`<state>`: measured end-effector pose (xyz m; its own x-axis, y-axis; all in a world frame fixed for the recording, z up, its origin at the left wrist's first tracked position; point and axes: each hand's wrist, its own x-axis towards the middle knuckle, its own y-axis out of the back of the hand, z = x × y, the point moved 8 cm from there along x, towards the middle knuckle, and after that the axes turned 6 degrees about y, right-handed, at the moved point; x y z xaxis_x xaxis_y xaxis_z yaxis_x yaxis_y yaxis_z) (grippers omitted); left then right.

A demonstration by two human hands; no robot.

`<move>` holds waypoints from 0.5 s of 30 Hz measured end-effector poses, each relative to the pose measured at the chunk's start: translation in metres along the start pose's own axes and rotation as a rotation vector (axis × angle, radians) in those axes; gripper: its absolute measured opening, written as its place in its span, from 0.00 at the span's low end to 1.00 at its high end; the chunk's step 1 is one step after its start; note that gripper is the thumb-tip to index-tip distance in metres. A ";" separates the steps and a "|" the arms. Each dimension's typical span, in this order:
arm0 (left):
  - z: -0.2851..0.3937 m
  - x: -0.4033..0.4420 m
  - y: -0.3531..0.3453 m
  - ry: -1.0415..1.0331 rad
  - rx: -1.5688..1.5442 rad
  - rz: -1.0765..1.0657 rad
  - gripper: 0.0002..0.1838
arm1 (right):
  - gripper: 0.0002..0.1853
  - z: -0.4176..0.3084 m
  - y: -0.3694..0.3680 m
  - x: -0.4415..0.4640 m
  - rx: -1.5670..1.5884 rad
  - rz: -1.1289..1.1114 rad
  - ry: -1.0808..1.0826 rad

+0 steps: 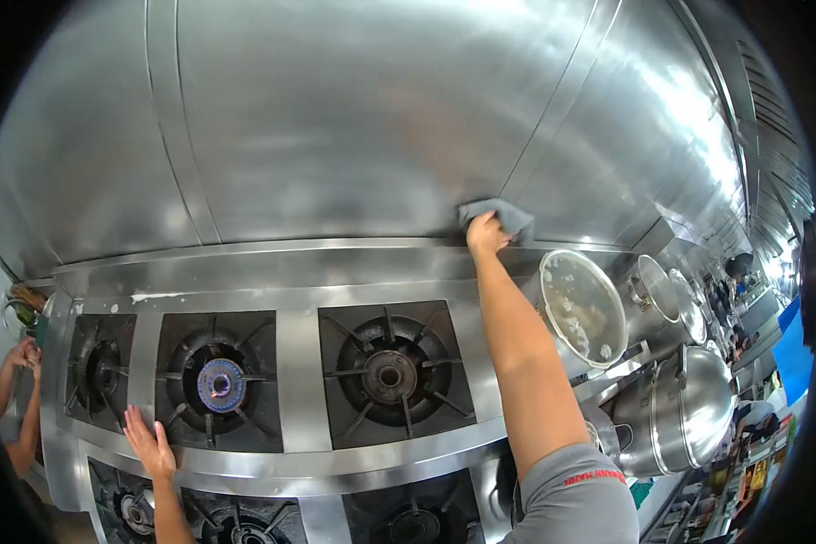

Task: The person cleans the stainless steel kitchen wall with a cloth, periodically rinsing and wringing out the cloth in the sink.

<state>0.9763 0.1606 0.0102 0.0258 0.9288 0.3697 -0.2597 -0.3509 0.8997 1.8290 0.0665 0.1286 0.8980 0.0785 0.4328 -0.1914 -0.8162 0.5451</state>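
Note:
My right hand (pixel 487 234) is closed round a grey cloth (pixel 508 216) and presses it to the lower part of the steel wall panel (pixel 354 136), just above the stove's back ledge. My right arm stretches forward, left of a large pot with cloudy liquid (pixel 582 310). At the lower left, my left hand (pixel 150 444) has its fingers spread and holds nothing. It rests at the front edge of the back burner row, beside the burner with a blue centre (pixel 221 385).
Another back burner (pixel 390 376) lies between my arms, with more burners (pixel 245 526) in front. Steel pots (pixel 655 290) and a large lidded steamer (pixel 675 412) stand at the right. Another person's hands (pixel 25 354) show at the far left.

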 end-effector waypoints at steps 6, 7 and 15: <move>0.005 -0.003 0.000 -0.011 -0.035 -0.024 0.33 | 0.42 -0.204 0.095 0.037 -0.067 0.193 0.661; 0.005 -0.004 -0.003 -0.001 -0.031 -0.031 0.33 | 0.44 -0.259 0.138 0.065 0.089 0.234 0.583; -0.001 -0.002 -0.007 -0.024 -0.029 -0.012 0.33 | 0.41 -0.382 0.217 0.066 -0.121 0.468 0.867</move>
<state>0.9774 0.1611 0.0029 0.0520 0.9296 0.3649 -0.2870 -0.3361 0.8971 1.6951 0.1129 0.5498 0.1303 0.1945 0.9722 -0.5349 -0.8119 0.2341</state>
